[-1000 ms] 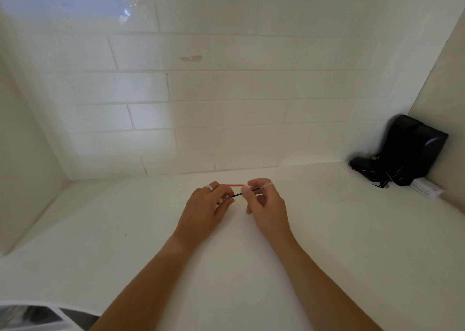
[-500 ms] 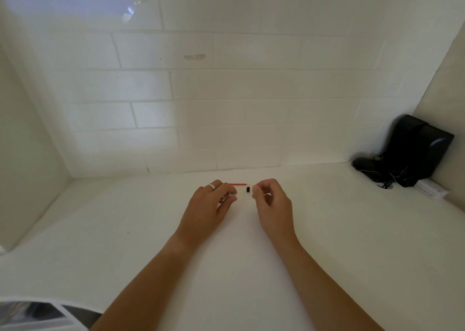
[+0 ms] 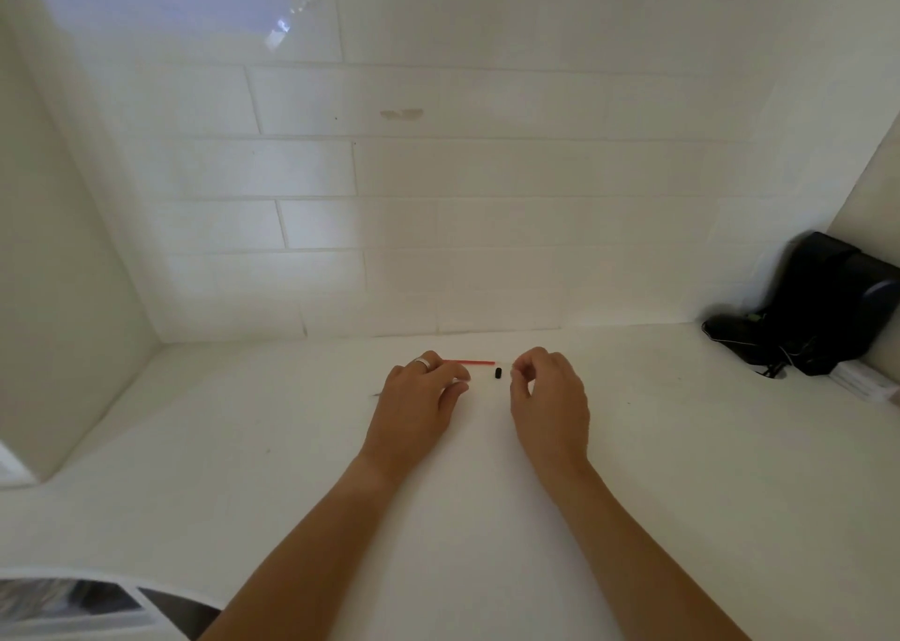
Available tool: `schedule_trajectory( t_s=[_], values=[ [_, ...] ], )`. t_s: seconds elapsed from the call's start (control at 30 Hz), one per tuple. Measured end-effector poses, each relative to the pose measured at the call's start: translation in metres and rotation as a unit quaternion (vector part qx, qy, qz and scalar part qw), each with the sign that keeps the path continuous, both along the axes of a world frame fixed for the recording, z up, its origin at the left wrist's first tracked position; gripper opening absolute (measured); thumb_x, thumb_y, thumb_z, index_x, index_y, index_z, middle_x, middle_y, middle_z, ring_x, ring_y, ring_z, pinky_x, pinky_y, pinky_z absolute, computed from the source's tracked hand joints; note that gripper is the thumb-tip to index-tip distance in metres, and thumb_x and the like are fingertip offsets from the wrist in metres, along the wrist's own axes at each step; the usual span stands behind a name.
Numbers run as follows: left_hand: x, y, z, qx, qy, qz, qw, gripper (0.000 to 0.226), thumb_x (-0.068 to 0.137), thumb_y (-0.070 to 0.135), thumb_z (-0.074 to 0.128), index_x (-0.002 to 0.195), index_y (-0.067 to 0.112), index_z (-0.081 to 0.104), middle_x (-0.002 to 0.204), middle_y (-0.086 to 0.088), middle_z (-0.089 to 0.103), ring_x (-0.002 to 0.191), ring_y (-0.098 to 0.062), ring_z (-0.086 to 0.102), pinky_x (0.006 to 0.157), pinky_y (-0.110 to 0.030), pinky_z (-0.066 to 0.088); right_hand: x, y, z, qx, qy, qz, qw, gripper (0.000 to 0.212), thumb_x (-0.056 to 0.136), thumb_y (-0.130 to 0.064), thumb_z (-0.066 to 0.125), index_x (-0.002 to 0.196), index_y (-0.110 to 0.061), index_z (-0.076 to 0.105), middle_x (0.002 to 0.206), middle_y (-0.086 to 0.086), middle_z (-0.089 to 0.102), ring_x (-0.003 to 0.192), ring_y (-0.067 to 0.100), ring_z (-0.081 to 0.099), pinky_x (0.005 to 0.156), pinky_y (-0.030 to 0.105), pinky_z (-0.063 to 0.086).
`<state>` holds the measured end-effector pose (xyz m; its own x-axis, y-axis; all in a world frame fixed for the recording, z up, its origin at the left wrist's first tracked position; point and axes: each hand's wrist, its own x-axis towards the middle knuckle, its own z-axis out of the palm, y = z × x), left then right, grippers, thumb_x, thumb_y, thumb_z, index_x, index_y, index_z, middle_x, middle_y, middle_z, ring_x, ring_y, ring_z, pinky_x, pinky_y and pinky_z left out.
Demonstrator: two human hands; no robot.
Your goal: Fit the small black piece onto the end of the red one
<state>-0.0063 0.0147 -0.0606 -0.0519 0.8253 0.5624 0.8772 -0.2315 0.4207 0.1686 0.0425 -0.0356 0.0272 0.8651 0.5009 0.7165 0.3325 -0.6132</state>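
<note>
**Two hands at a small black piece and a thin red stick**

Nearest to the camera, both forearms come up from the bottom edge over the white counter [image 3: 243,445]. At the lower left corner a grey and white object is cut by the edge; I cannot tell what it is.

The left hand [image 3: 414,409] lies low on the counter, with a ring [image 3: 422,362] on one finger. Its fingers are curled, and thumb and forefinger meet at the tip. They seem to pinch something very small or thin, but the picture does not show it clearly. The right hand [image 3: 550,397] stands just beside, with the fingers curled in and the fingertips [image 3: 517,366] pressed together. Something pale and thin seems to be between them; I cannot tell for sure.

Between the two hands, touching neither, a small black piece [image 3: 497,373] lies on the counter. Just behind it a thin red stick [image 3: 470,362] lies flat, its left end hidden behind the fingers of the left hand.

In my judgement the step in hand is fine work with small parts: the black piece is free and the hands are held close around it. The next move would call for a precise pinch with the fingertips, because the piece is small and may roll away.

Farther back, a black device [image 3: 828,309] with cables stands in the right corner, well apart, before the white tiled wall [image 3: 487,177].
</note>
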Motion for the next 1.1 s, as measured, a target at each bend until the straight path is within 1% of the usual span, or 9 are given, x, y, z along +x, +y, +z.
schedule_trajectory(
  t_s=[0.07, 0.2, 0.5, 0.57, 0.7, 0.77, 0.87, 0.97, 1.1],
  values=[
    [0.000, 0.001, 0.000, -0.002, 0.001, -0.001, 1.000, 0.011, 0.099, 0.028, 0.061, 0.104, 0.029, 0.071, 0.094, 0.011, 0.063, 0.075, -0.009, 0.061, 0.080, -0.028, 0.037, -0.006, 0.003, -0.002, -0.015, -0.052, 0.001, 0.999, 0.006, 0.095, -0.015, 0.060, 0.098, -0.018, 0.064, 0.100, -0.001, 0.059, 0.089, 0.020, 0.060, 0.066, 0.030, 0.048],
    [-0.002, 0.002, -0.002, -0.003, -0.005, -0.008, 1.000, 0.010, 0.099, 0.028, 0.061, 0.103, 0.029, 0.070, 0.093, 0.011, 0.062, 0.078, -0.010, 0.061, 0.080, -0.030, 0.040, -0.017, 0.014, -0.007, -0.019, -0.105, 0.009, 0.994, 0.016, 0.096, -0.017, 0.062, 0.111, -0.014, 0.066, 0.110, 0.002, 0.058, 0.100, 0.021, 0.059, 0.071, 0.031, 0.050],
    [-0.003, 0.004, -0.003, -0.003, -0.005, -0.017, 1.000, 0.008, 0.098, 0.027, 0.062, 0.101, 0.027, 0.069, 0.092, 0.010, 0.062, 0.080, -0.011, 0.061, 0.077, -0.032, 0.043, -0.023, 0.027, -0.011, 0.005, -0.167, 0.018, 0.986, 0.009, 0.094, -0.009, 0.061, 0.097, -0.009, 0.070, 0.100, 0.006, 0.058, 0.089, 0.024, 0.058, 0.072, 0.033, 0.049],
    [-0.003, 0.004, -0.003, -0.003, -0.008, -0.021, 1.000, 0.008, 0.099, 0.026, 0.061, 0.101, 0.026, 0.069, 0.092, 0.009, 0.062, 0.082, -0.012, 0.062, 0.077, -0.033, 0.045, -0.023, 0.023, -0.009, 0.016, -0.130, 0.033, 0.991, 0.008, 0.095, -0.007, 0.061, 0.096, -0.009, 0.069, 0.098, 0.005, 0.059, 0.088, 0.023, 0.058, 0.070, 0.030, 0.047],
    [-0.003, 0.003, -0.001, 0.000, -0.014, -0.026, 1.000, 0.008, 0.099, 0.025, 0.062, 0.101, 0.023, 0.069, 0.093, 0.008, 0.063, 0.085, -0.013, 0.063, 0.077, -0.035, 0.048, -0.020, 0.012, 0.000, -0.015, 0.019, 0.089, 0.996, 0.010, 0.094, -0.009, 0.062, 0.095, -0.015, 0.069, 0.089, -0.002, 0.066, 0.080, 0.012, 0.059, 0.067, 0.010, 0.040],
    [-0.002, 0.003, 0.000, 0.003, -0.014, -0.026, 1.000, 0.008, 0.099, 0.025, 0.062, 0.102, 0.022, 0.069, 0.093, 0.008, 0.063, 0.085, -0.014, 0.063, 0.077, -0.035, 0.047, -0.017, 0.004, 0.001, -0.038, 0.077, 0.122, 0.989, 0.012, 0.092, -0.008, 0.064, 0.094, -0.018, 0.071, 0.087, -0.007, 0.070, 0.075, 0.005, 0.062, 0.066, 0.008, 0.043],
    [-0.002, 0.002, 0.001, 0.002, -0.015, -0.034, 0.999, 0.008, 0.098, 0.024, 0.063, 0.102, 0.021, 0.070, 0.093, 0.008, 0.063, 0.085, -0.014, 0.063, 0.078, -0.037, 0.050, -0.013, -0.006, -0.003, -0.074, 0.140, 0.154, 0.975, 0.013, 0.091, -0.007, 0.067, 0.094, -0.018, 0.070, 0.087, -0.010, 0.072, 0.072, 0.004, 0.064, 0.063, 0.007, 0.045],
    [-0.001, 0.000, 0.002, 0.002, -0.020, -0.046, 0.999, 0.007, 0.098, 0.023, 0.063, 0.100, 0.021, 0.069, 0.093, 0.009, 0.062, 0.085, -0.013, 0.062, 0.079, -0.039, 0.050, -0.010, -0.008, -0.005, -0.103, 0.169, 0.163, 0.967, 0.011, 0.089, -0.009, 0.070, 0.093, -0.020, 0.070, 0.088, -0.011, 0.073, 0.071, 0.007, 0.065, 0.063, 0.009, 0.046],
    [-0.001, -0.002, 0.006, -0.003, -0.021, -0.067, 0.998, 0.010, 0.098, 0.024, 0.060, 0.100, 0.022, 0.070, 0.091, 0.009, 0.061, 0.082, -0.010, 0.056, 0.078, -0.040, 0.050, -0.009, -0.005, -0.006, -0.101, 0.150, 0.183, 0.966, 0.011, 0.088, -0.011, 0.071, 0.089, -0.022, 0.071, 0.084, -0.011, 0.073, 0.070, 0.009, 0.064, 0.063, 0.012, 0.047]
  ],
)
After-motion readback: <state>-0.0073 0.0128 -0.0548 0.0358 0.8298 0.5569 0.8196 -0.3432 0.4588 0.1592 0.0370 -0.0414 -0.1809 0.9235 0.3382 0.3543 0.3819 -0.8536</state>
